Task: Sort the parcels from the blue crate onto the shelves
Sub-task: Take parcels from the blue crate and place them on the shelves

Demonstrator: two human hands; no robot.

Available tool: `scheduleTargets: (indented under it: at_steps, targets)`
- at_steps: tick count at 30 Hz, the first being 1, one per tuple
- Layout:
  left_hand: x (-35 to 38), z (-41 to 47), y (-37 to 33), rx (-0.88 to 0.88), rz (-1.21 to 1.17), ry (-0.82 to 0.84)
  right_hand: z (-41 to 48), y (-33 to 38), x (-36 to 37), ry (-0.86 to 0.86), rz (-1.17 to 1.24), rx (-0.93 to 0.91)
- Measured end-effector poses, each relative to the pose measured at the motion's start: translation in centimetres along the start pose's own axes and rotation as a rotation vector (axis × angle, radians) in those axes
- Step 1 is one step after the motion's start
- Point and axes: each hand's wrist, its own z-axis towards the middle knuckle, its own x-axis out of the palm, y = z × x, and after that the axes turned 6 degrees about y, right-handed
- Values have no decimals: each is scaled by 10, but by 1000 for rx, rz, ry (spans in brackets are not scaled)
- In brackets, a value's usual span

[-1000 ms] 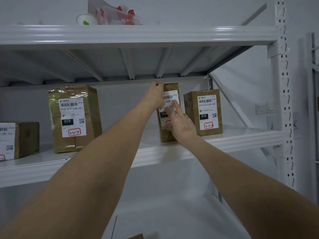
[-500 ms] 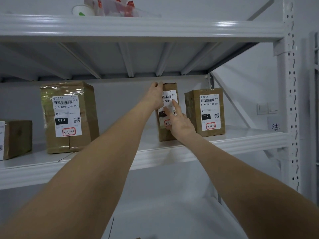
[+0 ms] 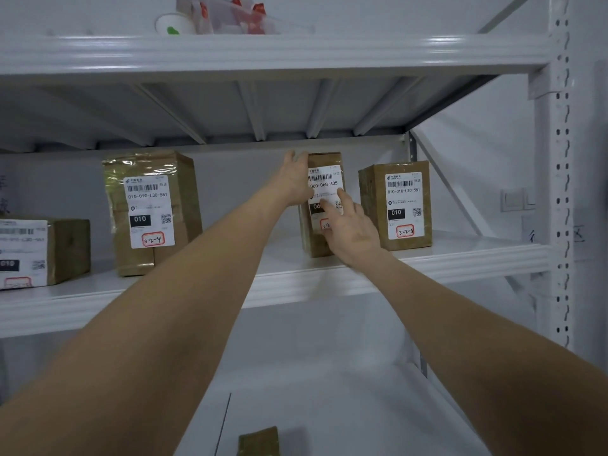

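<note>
Parcel (image 3: 324, 185) on shelf (image 3: 467, 258), between 2 others (image 3: 394, 205)

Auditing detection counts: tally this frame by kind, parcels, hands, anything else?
Parcels on middle shelf: 4 (lying parcel, 3-2-4 parcel, held parcel, 3-2-8 parcel)
Lower, partly seen parcel: 1
Hands: 2 (left hand, right hand)
White cup: 1
Clear bag: 1
Total: 9

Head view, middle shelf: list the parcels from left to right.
low parcel at the left edge → tall parcel marked 3-2-4 → 060-06B-A05 parcel → rightmost parcel
</note>
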Motion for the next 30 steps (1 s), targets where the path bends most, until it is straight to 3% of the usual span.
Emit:
scheduleTargets:
  at_steps: [5, 15, 24, 30]
  targets:
    - [5, -48, -9, -4, -4, -40, -32, 10, -12, -91, 65, -29]
    - [76, -198, -20, -175, 31, -63, -154, 23, 11, 34, 163, -47]
    - [182, -332, -26, -261, -20, 232, -302, 11, 65, 297, 193, -9]
    - [264, -437, -30, -298, -66, 578, -421, -5, 110, 583, 101, 67]
